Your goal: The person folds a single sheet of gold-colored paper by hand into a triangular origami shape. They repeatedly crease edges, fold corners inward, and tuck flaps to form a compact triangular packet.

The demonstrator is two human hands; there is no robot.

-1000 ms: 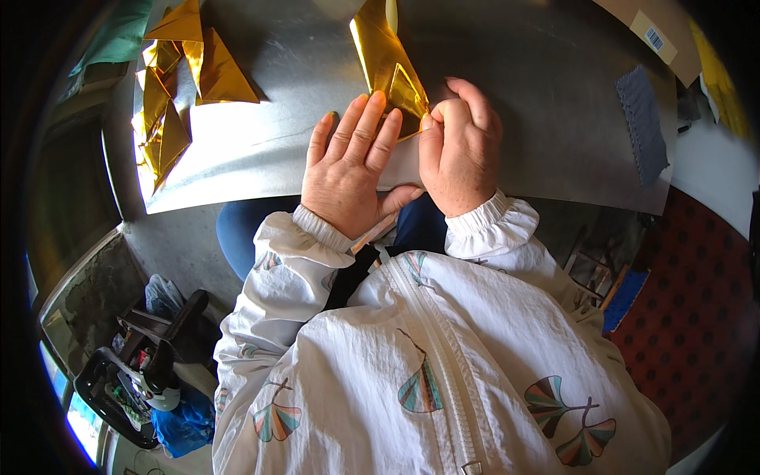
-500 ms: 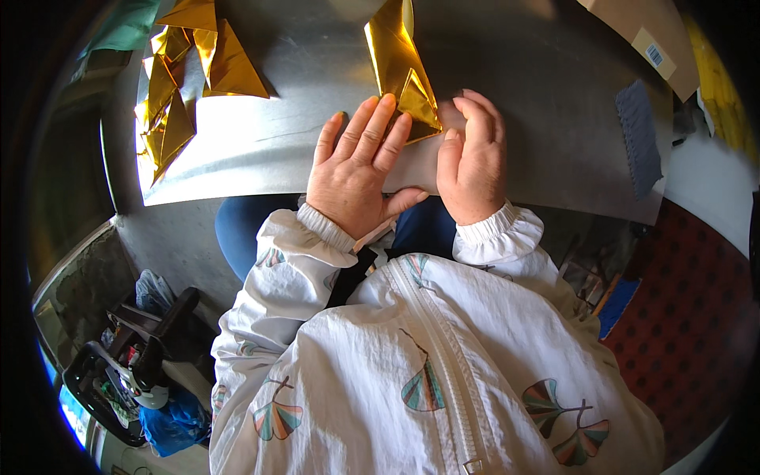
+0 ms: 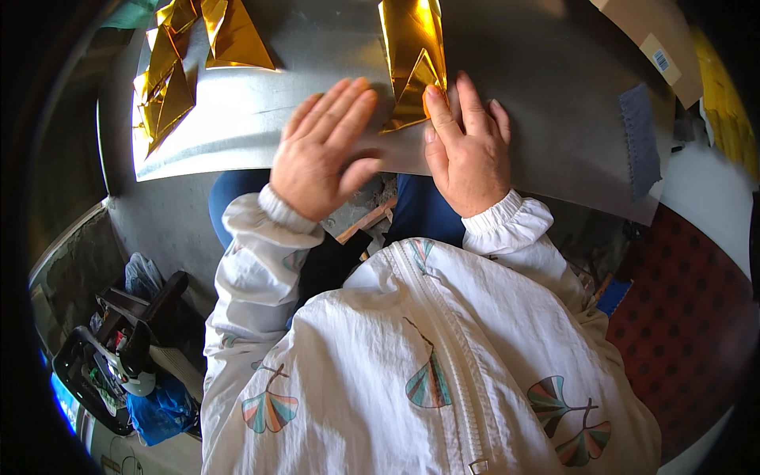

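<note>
Pressing flat, the right hand [image 3: 469, 150] pins the folded gold foil sheet [image 3: 412, 63] to the grey metal board [image 3: 546, 95] with its fingertips, nothing gripped; the left hand [image 3: 321, 154], open and blurred, hovers just beside the fold; this looks like creasing a fold, and the next move likely calls for a firm sweep along the edge; since 0.5 s ago the left hand has lifted off the sheet; 2 or more folded gold pieces [image 3: 178, 71] lie at the board's far left

The blurred left hand [image 3: 324, 150] hides part of the gold foil sheet [image 3: 412, 63].
</note>
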